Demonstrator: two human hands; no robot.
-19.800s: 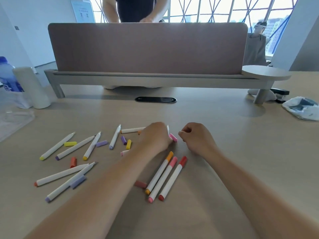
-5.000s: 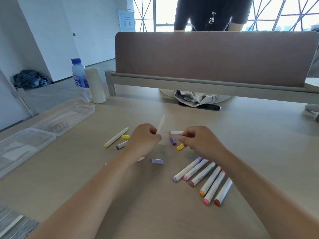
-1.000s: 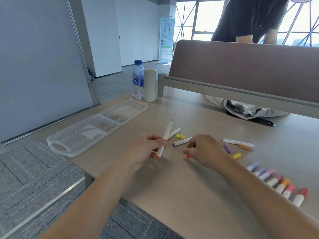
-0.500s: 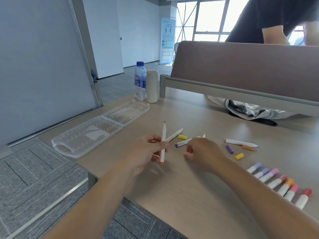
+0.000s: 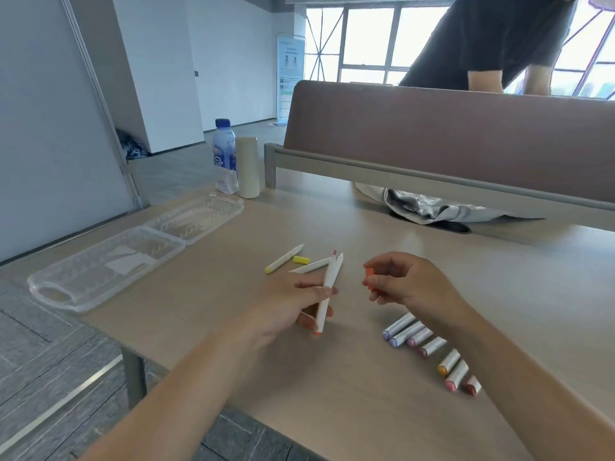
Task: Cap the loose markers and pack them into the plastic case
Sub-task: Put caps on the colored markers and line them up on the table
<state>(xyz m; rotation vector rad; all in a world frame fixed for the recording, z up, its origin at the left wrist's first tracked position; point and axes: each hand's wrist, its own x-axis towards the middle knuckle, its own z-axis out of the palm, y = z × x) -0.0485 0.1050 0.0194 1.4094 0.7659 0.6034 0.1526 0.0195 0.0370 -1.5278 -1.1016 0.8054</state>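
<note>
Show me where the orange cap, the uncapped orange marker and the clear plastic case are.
orange cap (image 5: 368, 278), head view, on its exposed side.
orange marker (image 5: 331, 277), head view, on the white barrel below the tip.
plastic case (image 5: 100, 277), head view, on the bare floor of its nearer half.

The surface (image 5: 349, 394) looked like pale wood laminate, smooth and matt. At its left edge the case (image 5: 133, 281) was clear, glossy plastic with ribbed moulding. The markers (image 5: 284, 258) had matt white plastic barrels. Along the far edge, the divider panel (image 5: 449, 138) showed brown felt-like cloth above a grey, satin metal rail (image 5: 399, 176); the bottle (image 5: 224, 154) was clear plastic.
</note>
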